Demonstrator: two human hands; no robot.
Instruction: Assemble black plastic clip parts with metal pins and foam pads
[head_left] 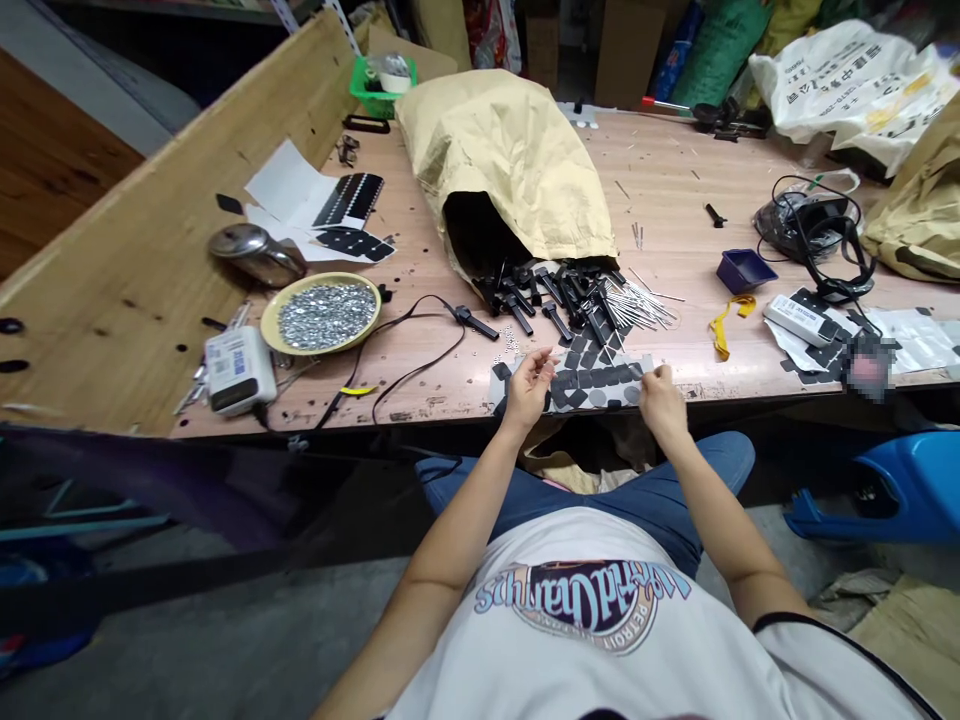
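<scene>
White T-shirt (581, 610) reads prob. "World Champs", "PERROI" below; Chinese print on white bag (847, 95) too blurred.

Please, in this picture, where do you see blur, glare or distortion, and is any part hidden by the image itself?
In the head view, the wide lens curves the table's front edge; the rounded steel object shows bright glare; the white printed bag at top right is blurred; the left hand looks slightly soft; a pixelated patch hides something at right.

Lot: colours on the workbench

Grey backing sheet (570, 385) showing black squares; tan paper sack (502, 165) showing black within (blue tray (744, 270) sitting apart).
</scene>
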